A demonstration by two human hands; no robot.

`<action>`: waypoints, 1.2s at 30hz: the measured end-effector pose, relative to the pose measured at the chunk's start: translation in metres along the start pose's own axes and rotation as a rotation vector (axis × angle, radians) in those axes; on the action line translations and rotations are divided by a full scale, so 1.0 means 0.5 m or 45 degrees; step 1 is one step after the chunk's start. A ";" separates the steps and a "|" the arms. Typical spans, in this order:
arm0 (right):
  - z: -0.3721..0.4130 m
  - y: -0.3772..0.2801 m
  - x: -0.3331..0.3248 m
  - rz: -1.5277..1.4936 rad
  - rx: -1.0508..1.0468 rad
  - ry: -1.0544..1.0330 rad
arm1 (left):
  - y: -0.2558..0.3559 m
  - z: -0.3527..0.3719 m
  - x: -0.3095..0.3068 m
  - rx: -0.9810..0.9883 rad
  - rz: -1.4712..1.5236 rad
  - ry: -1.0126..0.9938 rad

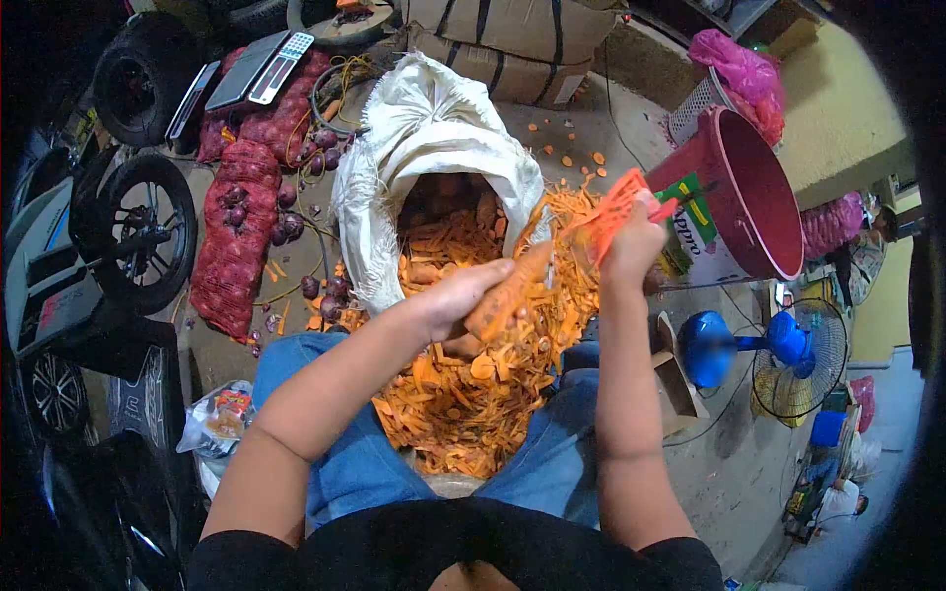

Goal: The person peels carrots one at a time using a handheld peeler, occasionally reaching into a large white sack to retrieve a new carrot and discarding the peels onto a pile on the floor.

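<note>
My left hand (pixel 461 295) is wrapped round a thick orange carrot (pixel 509 295), which it holds tilted over a heap of carrot peelings (pixel 473 394) between my knees. Just right of the carrot, my right hand (pixel 634 246) is closed on a bright red-orange tool (pixel 619 209); its exact kind is hard to make out. A gap separates the tool from the carrot. In front of me a white woven sack (pixel 370 222) lies with its mouth facing me, whole carrots and peelings inside.
A red bucket (pixel 727 197) stands tilted in view at the right. Red mesh sacks of onions (pixel 236 236), loose onions and a scale (pixel 261 74) are at the left, beside a motorbike wheel (pixel 148 231). Cardboard boxes (pixel 503 44) stand behind the sack; a fan (pixel 798 355) is far right.
</note>
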State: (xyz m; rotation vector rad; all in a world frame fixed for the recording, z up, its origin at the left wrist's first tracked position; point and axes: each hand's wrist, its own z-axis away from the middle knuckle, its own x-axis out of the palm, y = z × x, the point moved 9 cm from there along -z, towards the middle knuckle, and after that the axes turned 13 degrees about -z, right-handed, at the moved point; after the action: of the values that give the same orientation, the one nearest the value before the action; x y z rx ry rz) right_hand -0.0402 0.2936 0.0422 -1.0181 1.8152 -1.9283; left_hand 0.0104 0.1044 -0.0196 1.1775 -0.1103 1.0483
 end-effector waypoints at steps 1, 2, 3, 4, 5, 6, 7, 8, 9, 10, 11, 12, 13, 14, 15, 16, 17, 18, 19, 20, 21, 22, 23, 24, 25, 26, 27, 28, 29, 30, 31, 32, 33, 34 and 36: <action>0.030 -0.017 0.045 -0.175 -0.179 -0.211 | 0.002 -0.007 -0.017 -0.007 0.018 0.051; 0.069 -0.022 0.067 -0.011 -0.224 -0.303 | 0.005 -0.008 -0.016 -0.003 0.020 0.054; 0.121 -0.042 0.097 0.153 -0.270 -0.392 | 0.011 -0.007 -0.023 -0.015 0.083 0.167; 0.158 -0.028 0.112 0.237 -0.300 -0.477 | 0.013 -0.007 -0.030 -0.029 0.145 0.277; 0.179 -0.009 0.122 0.323 -0.329 -0.560 | 0.005 -0.035 -0.052 0.087 0.174 0.303; 0.173 0.003 0.117 0.325 -0.328 -0.558 | 0.005 -0.033 -0.049 0.084 0.175 0.301; 0.161 0.014 0.109 0.293 -0.309 -0.515 | 0.014 -0.028 -0.035 0.135 0.061 0.231; 0.144 0.019 0.104 0.259 -0.292 -0.474 | 0.025 -0.020 -0.019 0.189 -0.053 0.161; 0.119 -0.033 0.095 0.258 -0.413 -0.347 | 0.001 -0.007 -0.011 -0.034 -0.078 0.163; 0.052 -0.016 0.051 0.318 -0.444 -0.183 | -0.005 -0.003 -0.006 -0.038 -0.078 0.162; -0.012 -0.002 0.001 0.377 -0.475 -0.019 | -0.014 0.000 0.011 -0.065 -0.071 0.069; -0.037 -0.003 -0.030 0.305 -0.333 0.087 | -0.021 0.003 0.026 -0.095 -0.066 -0.023; -0.047 0.007 -0.053 0.231 -0.189 0.191 | -0.019 0.004 0.024 -0.098 0.021 -0.024; -0.042 0.009 -0.053 0.229 -0.189 0.192 | -0.015 0.001 0.019 -0.098 0.019 -0.024; -0.009 -0.011 -0.010 -0.002 -0.160 0.034 | -0.008 -0.005 -0.004 -0.081 0.060 0.088; 0.026 -0.019 0.032 -0.233 -0.128 -0.127 | -0.003 -0.008 -0.025 -0.063 0.102 0.201; 0.062 -0.029 0.060 -0.070 -0.307 -0.255 | -0.001 -0.009 -0.031 -0.058 0.108 0.222; 0.104 -0.035 0.086 0.093 -0.486 -0.378 | -0.010 -0.017 -0.042 -0.057 0.109 0.223; 0.145 -0.015 0.108 0.194 -0.376 -0.473 | -0.013 -0.031 -0.058 0.030 0.072 0.221; 0.172 0.003 0.123 0.294 -0.264 -0.566 | -0.009 -0.038 -0.065 0.116 0.036 0.216; 0.171 0.001 0.122 0.296 -0.263 -0.564 | -0.002 -0.032 -0.053 0.114 0.036 0.215; 0.168 -0.003 0.124 0.372 -0.300 -0.555 | 0.010 -0.017 -0.038 0.098 0.027 0.268; 0.164 -0.006 0.126 0.449 -0.338 -0.547 | 0.015 -0.006 -0.031 0.083 0.017 0.321; 0.136 -0.024 0.112 0.375 -0.416 -0.430 | 0.013 -0.002 -0.028 0.083 0.016 0.318; 0.095 -0.042 0.090 0.301 -0.492 -0.311 | -0.005 -0.001 -0.009 -0.016 -0.030 0.200; 0.027 -0.034 0.044 0.400 -0.570 -0.160 | -0.022 0.002 0.011 -0.109 -0.076 0.082; -0.018 -0.025 0.002 0.495 -0.642 -0.007 | -0.026 0.004 0.017 -0.112 -0.169 0.075; -0.012 -0.040 0.005 0.491 -0.638 -0.005 | -0.021 0.007 0.018 -0.114 -0.172 0.078; -0.019 -0.033 -0.004 0.303 -0.400 0.003 | -0.014 0.010 0.012 -0.121 -0.102 0.146; -0.019 -0.015 -0.010 0.117 -0.165 0.009 | -0.007 0.011 0.003 -0.125 -0.030 0.211; 0.014 -0.047 0.031 0.004 -0.441 -0.207 | 0.012 -0.007 -0.012 0.100 -0.041 0.108; 0.046 -0.038 0.057 0.029 -0.389 -0.310 | 0.001 -0.023 -0.030 0.106 -0.039 0.109; 0.091 -0.033 0.087 0.055 -0.335 -0.412 | -0.010 -0.031 -0.043 0.059 0.070 0.132; 0.140 -0.018 0.106 0.167 -0.320 -0.488 | -0.019 -0.034 -0.049 0.010 0.177 0.155; 0.174 -0.001 0.124 0.280 -0.303 -0.558 | 0.006 -0.012 -0.022 0.059 0.205 0.159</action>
State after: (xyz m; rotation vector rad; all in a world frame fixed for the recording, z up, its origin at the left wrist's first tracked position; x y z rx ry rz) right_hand -0.0251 0.1887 0.0560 -1.1490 1.8287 -1.2639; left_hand -0.0003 0.1027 -0.0263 1.1557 -0.0841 1.2697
